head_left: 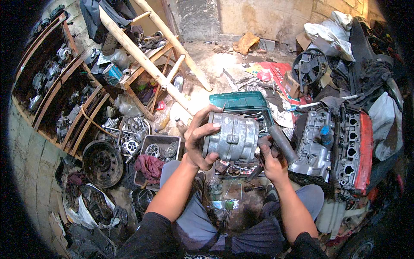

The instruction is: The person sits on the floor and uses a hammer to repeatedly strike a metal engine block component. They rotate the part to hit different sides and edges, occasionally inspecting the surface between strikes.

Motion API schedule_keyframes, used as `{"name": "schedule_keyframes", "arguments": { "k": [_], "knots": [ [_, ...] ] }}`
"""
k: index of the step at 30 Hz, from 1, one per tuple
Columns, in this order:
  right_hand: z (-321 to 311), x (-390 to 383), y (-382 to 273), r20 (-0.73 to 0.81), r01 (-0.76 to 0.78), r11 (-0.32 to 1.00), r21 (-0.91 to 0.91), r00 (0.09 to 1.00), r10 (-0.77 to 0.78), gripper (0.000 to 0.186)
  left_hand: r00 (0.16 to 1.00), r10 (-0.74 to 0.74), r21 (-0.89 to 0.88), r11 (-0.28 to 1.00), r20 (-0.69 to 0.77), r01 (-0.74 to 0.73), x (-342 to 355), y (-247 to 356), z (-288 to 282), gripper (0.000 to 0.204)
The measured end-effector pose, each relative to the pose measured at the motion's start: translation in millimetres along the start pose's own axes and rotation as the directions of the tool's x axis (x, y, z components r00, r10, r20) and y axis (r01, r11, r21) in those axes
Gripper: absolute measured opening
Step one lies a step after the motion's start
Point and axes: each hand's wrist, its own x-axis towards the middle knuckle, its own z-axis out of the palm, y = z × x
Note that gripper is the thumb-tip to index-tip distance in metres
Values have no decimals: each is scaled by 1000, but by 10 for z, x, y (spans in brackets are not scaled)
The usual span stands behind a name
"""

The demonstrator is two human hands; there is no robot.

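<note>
Ribbed metal cylinder [235,137], raised mid-scene before the green toolbox [244,100], probably heavy, rigid and slick if oily, best cradled round its barrel, the left hand [195,140] grasping its left end, the right hand [274,166] clasping a grey mallet-like tool [283,144].

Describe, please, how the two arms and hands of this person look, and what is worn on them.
The left hand and right hand are without gloves; no watch or bracelet shows. Short black sleeves leave both forearms uncovered.
</note>
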Motion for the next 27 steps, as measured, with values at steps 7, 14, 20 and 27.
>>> {"name": "schedule_keyframes", "arguments": {
  "k": [7, 14, 20, 27],
  "knots": [
    [-7, 17, 44, -18, 94, 995, -35, 995, -95, 34, 999, 33, 11, 999, 41, -34, 34, 52, -68, 55],
    [26, 8, -12, 34, 53, 998, 21, 998, -54, 33, 996, 45, 7, 999, 77, -45, 50, 107, -155, 54],
    [52, -3, 52, 26, 102, 995, 18, 994, -102, 32, 996, 32, 9, 999, 82, -33, 53, 157, -181, 53],
    [59, -3, 61, 62, 64, 998, 8, 996, -65, 31, 996, 17, 13, 1000, 83, -18, 39, 174, -220, 53]
  ]
}}
